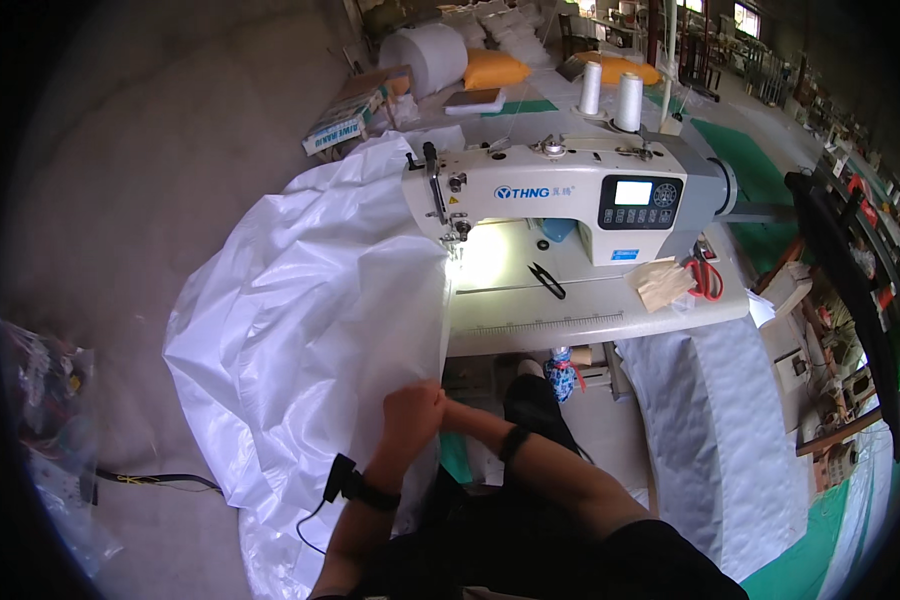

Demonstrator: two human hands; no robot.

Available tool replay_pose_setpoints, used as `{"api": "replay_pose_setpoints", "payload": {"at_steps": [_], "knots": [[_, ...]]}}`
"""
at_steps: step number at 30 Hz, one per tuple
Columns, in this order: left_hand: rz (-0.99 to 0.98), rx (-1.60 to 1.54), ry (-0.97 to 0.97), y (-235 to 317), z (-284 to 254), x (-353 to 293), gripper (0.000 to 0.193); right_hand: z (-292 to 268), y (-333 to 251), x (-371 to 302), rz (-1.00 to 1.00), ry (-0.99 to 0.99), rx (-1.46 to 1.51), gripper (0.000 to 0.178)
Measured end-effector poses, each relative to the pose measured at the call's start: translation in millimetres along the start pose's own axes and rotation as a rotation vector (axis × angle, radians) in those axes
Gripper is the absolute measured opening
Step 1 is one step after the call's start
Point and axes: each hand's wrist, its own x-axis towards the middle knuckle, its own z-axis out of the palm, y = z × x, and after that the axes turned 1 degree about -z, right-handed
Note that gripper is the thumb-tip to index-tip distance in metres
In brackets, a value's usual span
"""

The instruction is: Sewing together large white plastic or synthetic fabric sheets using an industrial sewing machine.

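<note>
A large white plastic sheet [300,300] spreads in wrinkles over the left of the table and hangs toward me. Its right edge runs up to the lit needle area of a white sewing machine [530,185]. My left hand [410,412] is closed at this edge, below the table front, with the sheet gathered at its fingers. Close against it is my right hand [446,410], mostly hidden behind the left one; its fingers do not show. Both hands are well short of the needle.
On the machine table [590,320] lie black thread snips [547,281], red-handled scissors [707,279] and a brown paper piece [663,285]. Two white thread cones [627,102] stand behind the machine. Silvery-white sheeting [720,430] hangs at the right; a clear bag [55,430] is far left.
</note>
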Motion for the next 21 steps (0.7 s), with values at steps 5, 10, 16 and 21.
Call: {"api": "replay_pose_setpoints", "payload": {"at_steps": [5, 10, 16, 21], "knots": [[-0.088, -0.233, 0.059, 5.4, 2.2, -6.6, 0.022, -145.9, -73.7, 63.4, 0.757, -0.326, -0.644, 0.024], [-0.075, -0.385, 0.070, 11.1, 0.5, -3.4, 0.023, -163.6, -47.3, 154.7, 0.975, -0.057, -0.739, 0.028], [-0.181, -0.438, 0.010, 8.8, 5.7, -3.3, 0.024, -145.4, -21.4, 148.6, 0.990, -0.182, -0.891, 0.037], [-0.239, -0.520, -0.031, -5.2, 15.7, -10.4, 0.021, -111.2, -75.8, 133.3, 0.949, -0.235, -1.005, 0.040]]}}
